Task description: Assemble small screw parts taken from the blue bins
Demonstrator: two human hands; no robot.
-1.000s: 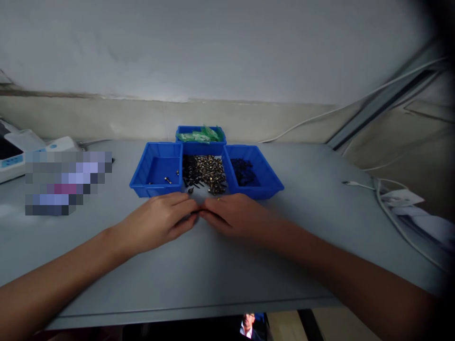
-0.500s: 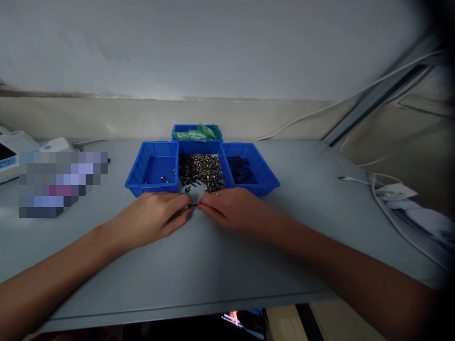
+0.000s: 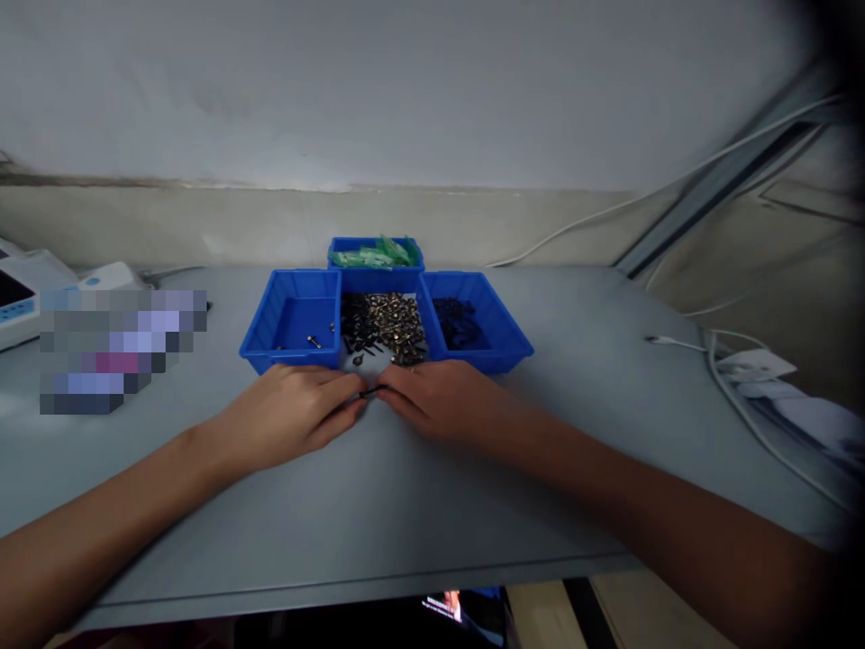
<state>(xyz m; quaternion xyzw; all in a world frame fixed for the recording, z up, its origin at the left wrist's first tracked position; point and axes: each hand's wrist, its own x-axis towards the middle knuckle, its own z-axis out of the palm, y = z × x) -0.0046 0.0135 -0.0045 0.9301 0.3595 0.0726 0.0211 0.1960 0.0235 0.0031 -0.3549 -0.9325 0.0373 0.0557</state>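
Observation:
A small, thin dark piece [image 3: 371, 391] bridges the fingertips of both hands, just above the table; its exact kind is too small to make out. My left hand [image 3: 297, 410] pinches its left end, and my right hand [image 3: 442, 397] pinches the other. Right behind the fingers lies a heap of loose brass-coloured and dark screws [image 3: 392, 323] on the table. The left blue bin [image 3: 260, 311] has a few brass screws [image 3: 314, 342] in it. Black small parts [image 3: 456, 320] fill the bottom of the right blue bin [image 3: 506, 333].
A rear blue bin [image 3: 374, 271] contains green plastic bags [image 3: 382, 253]. At the left stand a white device [image 3: 17, 302] and a blurred-out item [image 3: 122, 351]. White cables [image 3: 733, 406] run along the right side. Below the table's front edge [image 3: 338, 595] a lit screen [image 3: 466, 617] shows.
Both hands stay nearly in place, pinching the dark piece. The piece now tilts slightly, its right end higher, and a little more of it shows at the right fingertips.

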